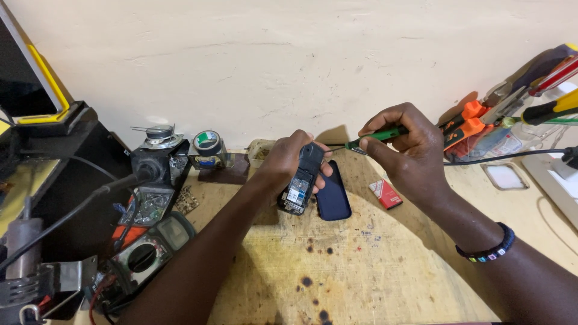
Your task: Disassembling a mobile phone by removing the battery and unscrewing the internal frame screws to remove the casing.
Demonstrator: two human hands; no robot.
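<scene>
Gripping a small black opened-back mobile phone (301, 179) at frame centre, the left hand (288, 162) steadies it while the right hand (406, 147) pinches a green-handled screwdriver (376, 136), tip touching its top edge.

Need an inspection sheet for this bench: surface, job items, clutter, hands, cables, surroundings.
Surface: wooden bench, scuffed, dark burn spots.
Job's things: opened mobile phone, circuit board exposed; green-handled screwdriver tip at its top end; dark blue back cover lying beside it.
Clutter: multimeter, tape roll, small red box, pliers and screwdrivers at right.
Grippers: left hand grips phone; right hand grips screwdriver.
Cables: black cable at right; black lead at left.
Surroundings: cream wall.
</scene>
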